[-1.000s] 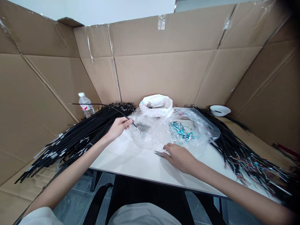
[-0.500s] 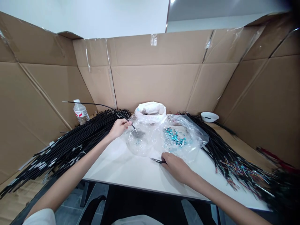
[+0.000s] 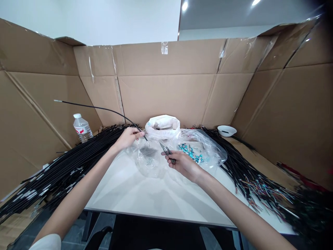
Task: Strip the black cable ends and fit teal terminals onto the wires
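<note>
Between the thumb and fingers of my left hand (image 3: 130, 136) is a black cable (image 3: 114, 111), whose long end arcs up to the left and has a pale tip. Its short end points down over a clear plastic bag (image 3: 152, 170) holding small pieces. My right hand (image 3: 182, 163) holds small dark scissors (image 3: 168, 152), their blades spread and pointing up-left, a little right of the cable's short end. Beyond my right hand, teal pieces (image 3: 191, 151) lie in another clear bag.
Bundled black cables (image 3: 85, 156) cover the left side; more cables (image 3: 241, 166) with coloured wire ends lie right. A bottle (image 3: 82, 128), white bag (image 3: 162, 124) and white bowl (image 3: 227, 131) stand toward the back. Cardboard walls (image 3: 166, 93) surround the white table (image 3: 145, 198).
My right hand has moved up and left toward the cable's short end, and the scissors now point up-left with spread blades. The view has shifted slightly.
</note>
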Demonstrator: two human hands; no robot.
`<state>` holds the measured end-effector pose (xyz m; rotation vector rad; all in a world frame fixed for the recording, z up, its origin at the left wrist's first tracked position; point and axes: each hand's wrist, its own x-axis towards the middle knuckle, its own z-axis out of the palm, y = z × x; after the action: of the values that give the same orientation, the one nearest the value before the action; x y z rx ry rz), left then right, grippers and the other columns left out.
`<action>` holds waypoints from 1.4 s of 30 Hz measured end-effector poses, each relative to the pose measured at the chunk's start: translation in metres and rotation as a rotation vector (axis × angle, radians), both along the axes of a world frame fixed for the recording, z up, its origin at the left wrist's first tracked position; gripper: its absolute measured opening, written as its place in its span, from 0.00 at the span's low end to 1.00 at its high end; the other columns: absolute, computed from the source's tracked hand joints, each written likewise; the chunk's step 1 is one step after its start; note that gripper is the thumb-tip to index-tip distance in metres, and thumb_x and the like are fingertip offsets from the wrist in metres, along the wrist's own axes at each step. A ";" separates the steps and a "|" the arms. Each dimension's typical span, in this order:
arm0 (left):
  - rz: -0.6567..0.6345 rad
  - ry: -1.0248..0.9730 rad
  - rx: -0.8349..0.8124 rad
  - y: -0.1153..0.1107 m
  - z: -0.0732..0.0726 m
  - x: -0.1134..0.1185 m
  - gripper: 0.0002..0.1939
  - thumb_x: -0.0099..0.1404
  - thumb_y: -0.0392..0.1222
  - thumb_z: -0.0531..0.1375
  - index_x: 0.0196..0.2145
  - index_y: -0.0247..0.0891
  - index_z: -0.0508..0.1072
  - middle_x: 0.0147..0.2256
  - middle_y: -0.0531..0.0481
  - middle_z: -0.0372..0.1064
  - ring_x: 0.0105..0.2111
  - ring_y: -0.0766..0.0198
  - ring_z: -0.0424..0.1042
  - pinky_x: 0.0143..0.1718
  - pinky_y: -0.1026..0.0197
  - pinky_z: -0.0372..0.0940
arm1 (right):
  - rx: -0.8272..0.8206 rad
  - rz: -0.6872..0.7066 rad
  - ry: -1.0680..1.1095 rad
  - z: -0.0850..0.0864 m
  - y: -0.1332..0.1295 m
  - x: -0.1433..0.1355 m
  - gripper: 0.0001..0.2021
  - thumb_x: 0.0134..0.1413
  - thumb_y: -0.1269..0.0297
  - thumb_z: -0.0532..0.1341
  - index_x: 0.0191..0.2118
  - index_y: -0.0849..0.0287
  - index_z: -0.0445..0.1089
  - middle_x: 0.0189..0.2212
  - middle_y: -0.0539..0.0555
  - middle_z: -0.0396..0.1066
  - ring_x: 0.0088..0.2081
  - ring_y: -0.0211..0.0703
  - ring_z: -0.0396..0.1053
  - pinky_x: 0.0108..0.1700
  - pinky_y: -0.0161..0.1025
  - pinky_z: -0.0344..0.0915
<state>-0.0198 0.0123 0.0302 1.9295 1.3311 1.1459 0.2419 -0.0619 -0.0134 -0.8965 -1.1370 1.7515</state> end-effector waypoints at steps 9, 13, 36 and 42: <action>-0.055 0.009 -0.029 0.022 0.028 -0.005 0.21 0.56 0.59 0.68 0.26 0.35 0.81 0.23 0.49 0.69 0.25 0.64 0.61 0.27 0.63 0.55 | -0.102 0.031 0.099 0.024 0.045 -0.035 0.16 0.56 0.50 0.66 0.33 0.59 0.71 0.29 0.51 0.63 0.28 0.38 0.55 0.31 0.36 0.56; -0.050 0.009 -0.053 0.024 0.036 -0.005 0.20 0.57 0.58 0.68 0.28 0.35 0.81 0.26 0.46 0.73 0.27 0.61 0.65 0.30 0.61 0.60 | -0.142 0.161 0.116 0.019 0.053 -0.041 0.19 0.56 0.46 0.65 0.35 0.59 0.68 0.25 0.48 0.59 0.25 0.36 0.51 0.28 0.35 0.51; -0.029 0.157 -0.056 0.022 0.022 0.013 0.21 0.63 0.57 0.65 0.26 0.35 0.75 0.32 0.47 0.75 0.31 0.61 0.68 0.30 0.62 0.60 | -0.254 0.218 0.059 0.009 0.053 -0.034 0.16 0.64 0.52 0.54 0.31 0.59 0.63 0.18 0.40 0.43 0.20 0.30 0.34 0.23 0.34 0.33; -0.024 0.179 -0.023 0.022 0.023 0.014 0.21 0.63 0.57 0.64 0.25 0.35 0.73 0.30 0.47 0.74 0.31 0.61 0.70 0.32 0.61 0.63 | -0.279 0.206 0.053 0.010 0.051 -0.032 0.16 0.66 0.53 0.52 0.32 0.60 0.63 0.18 0.40 0.43 0.21 0.30 0.34 0.23 0.34 0.33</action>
<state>-0.0054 0.0346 0.0528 2.0661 1.4019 0.9601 0.2094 -0.0111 -0.0039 -0.9158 -0.9939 2.1291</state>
